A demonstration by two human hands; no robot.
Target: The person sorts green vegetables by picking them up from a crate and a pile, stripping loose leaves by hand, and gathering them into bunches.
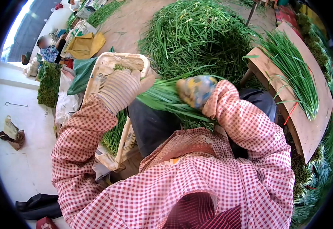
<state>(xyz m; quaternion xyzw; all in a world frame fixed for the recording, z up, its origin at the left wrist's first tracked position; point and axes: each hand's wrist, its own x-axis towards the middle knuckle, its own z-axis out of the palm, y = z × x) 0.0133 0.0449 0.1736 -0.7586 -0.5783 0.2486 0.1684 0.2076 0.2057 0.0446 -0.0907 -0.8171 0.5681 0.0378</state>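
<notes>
My left hand [122, 87], in a pale striped glove, is closed around one end of a bunch of chives [157, 95] above my lap. The long green leaves spread rightward across my dark trousers. My right hand [197, 91], in a blue and yellow patterned glove, is curled against the same bunch; motion smears its fingertips. Beneath my left arm stands a cream plastic basket [116, 160] with chives [113, 135] lying in it.
A big heap of loose green leaves [197, 34] lies ahead. At right, a curved wooden board [315, 137] bears a sorted bundle [294, 72] and a red tie [290, 113]. More bundles [319, 179] line the far right. Another person [50, 51] sits at upper left.
</notes>
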